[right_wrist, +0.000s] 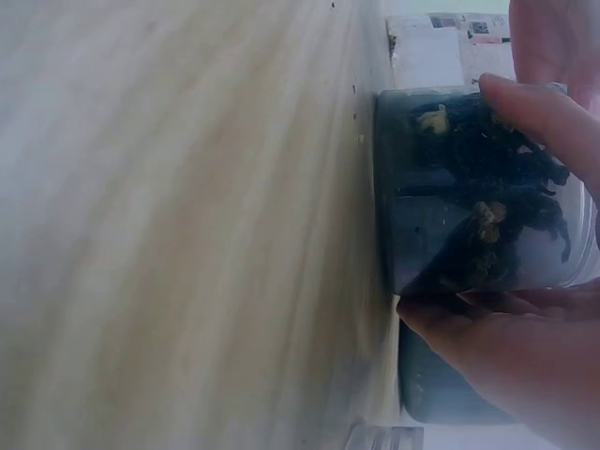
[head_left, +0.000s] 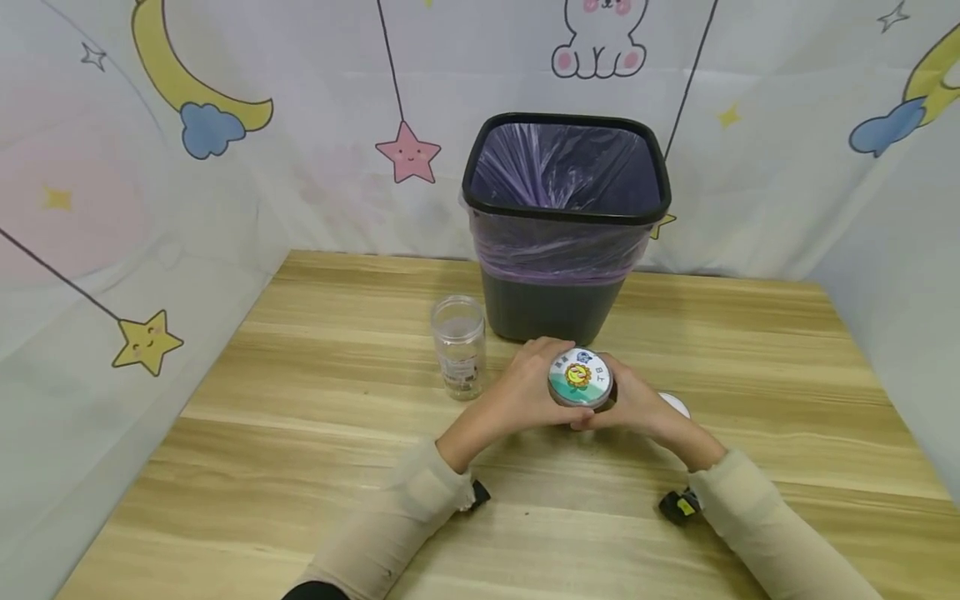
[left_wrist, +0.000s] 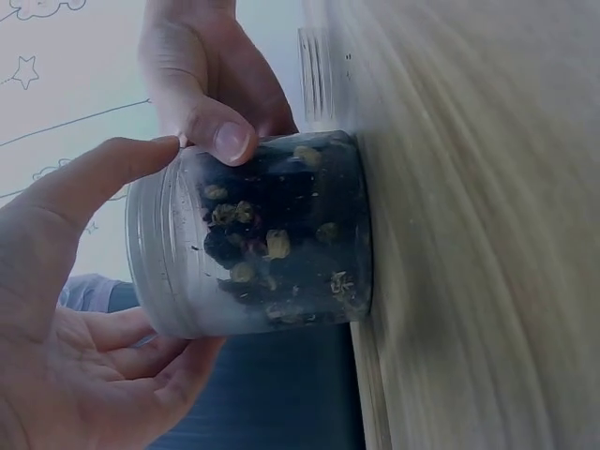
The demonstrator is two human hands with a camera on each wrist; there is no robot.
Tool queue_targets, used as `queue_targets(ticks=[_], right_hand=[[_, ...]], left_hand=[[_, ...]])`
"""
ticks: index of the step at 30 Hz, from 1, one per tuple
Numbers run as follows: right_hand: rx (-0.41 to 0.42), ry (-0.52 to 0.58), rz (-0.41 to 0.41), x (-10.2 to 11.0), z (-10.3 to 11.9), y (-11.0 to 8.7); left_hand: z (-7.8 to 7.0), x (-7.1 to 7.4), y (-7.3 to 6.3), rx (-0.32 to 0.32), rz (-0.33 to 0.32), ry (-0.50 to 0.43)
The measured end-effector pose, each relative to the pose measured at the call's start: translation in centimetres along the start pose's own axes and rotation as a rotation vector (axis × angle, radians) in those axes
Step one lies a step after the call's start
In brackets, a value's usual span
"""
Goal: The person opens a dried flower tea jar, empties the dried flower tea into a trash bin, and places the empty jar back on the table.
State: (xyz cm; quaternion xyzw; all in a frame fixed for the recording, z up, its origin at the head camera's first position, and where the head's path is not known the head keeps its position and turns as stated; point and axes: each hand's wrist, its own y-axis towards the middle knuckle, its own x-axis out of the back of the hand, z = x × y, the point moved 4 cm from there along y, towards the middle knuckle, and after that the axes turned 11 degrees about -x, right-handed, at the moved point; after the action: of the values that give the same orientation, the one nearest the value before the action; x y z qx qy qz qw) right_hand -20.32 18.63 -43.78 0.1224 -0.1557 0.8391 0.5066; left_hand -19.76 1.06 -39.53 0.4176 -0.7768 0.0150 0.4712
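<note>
Both hands hold a clear round jar (left_wrist: 272, 234) of dark dried bits with pale yellowish pieces. It stands upright on the table, with a round top bearing a sunflower picture (head_left: 579, 377). My left hand (head_left: 528, 387) grips its left side, fingers and thumb curved round the upper part. From the right, my right hand (head_left: 636, 402) curves round the other side; its thumb presses the jar wall in the left wrist view. To the left stands a taller clear jar (head_left: 459, 346) with a label. Partly behind my right wrist lies a white-topped ribbed lid (head_left: 675, 405).
A dark bin (head_left: 555, 308) with a purple liner stands just behind the held jar, at the table's back edge. The wooden table (head_left: 300, 433) is bounded by printed cloth walls at the back and sides.
</note>
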Motion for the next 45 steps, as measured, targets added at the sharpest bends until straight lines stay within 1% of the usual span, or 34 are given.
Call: queue_targets(ticks=[4, 7, 14, 18, 20, 23, 26, 31, 35, 41, 45], right_hand=[[-0.011, -0.031, -0.027, 0.0, 0.0, 0.1], [-0.004, -0.026, -0.046, -0.1, 0.1, 0.0], [0.010, 0.049, -0.045, -0.1, 1.1, -0.4], [0.014, 0.052, -0.073, -0.1, 1.8, -0.7], [0.016, 0.045, -0.087, 0.0, 2.1, -0.9], [0.025, 0.038, -0.095, 0.0, 2.8, -1.0], [0.046, 0.045, -0.087, 0.0, 3.5, -1.2], [0.070, 0.046, -0.111, 0.2, 4.7, -1.5], [0.068, 0.031, -0.139, 0.3, 5.4, -1.8], [0.047, -0.061, -0.232, 0.1, 5.9, -1.9], [0.049, -0.067, -0.285, -0.1, 6.2, -1.9]], left_hand=[[-0.1, 0.2, 0.0, -0.010, -0.042, 0.001], [-0.3, 0.5, 0.1, -0.025, -0.069, 0.004], [-1.2, 1.5, 0.2, -0.071, -0.147, 0.024], [-1.8, 2.2, 0.4, -0.089, -0.184, 0.029], [-2.1, 2.5, 0.4, -0.095, -0.203, 0.025], [-2.5, 3.0, 0.3, -0.088, -0.226, 0.025], [-2.9, 3.6, 0.3, -0.082, -0.245, 0.022], [-3.6, 4.6, 0.6, -0.106, -0.262, 0.023], [-4.1, 5.2, 0.9, -0.111, -0.252, 0.020], [-4.5, 5.9, 0.8, -0.093, -0.230, 0.033], [-4.6, 6.2, 0.8, -0.083, -0.245, 0.024]])
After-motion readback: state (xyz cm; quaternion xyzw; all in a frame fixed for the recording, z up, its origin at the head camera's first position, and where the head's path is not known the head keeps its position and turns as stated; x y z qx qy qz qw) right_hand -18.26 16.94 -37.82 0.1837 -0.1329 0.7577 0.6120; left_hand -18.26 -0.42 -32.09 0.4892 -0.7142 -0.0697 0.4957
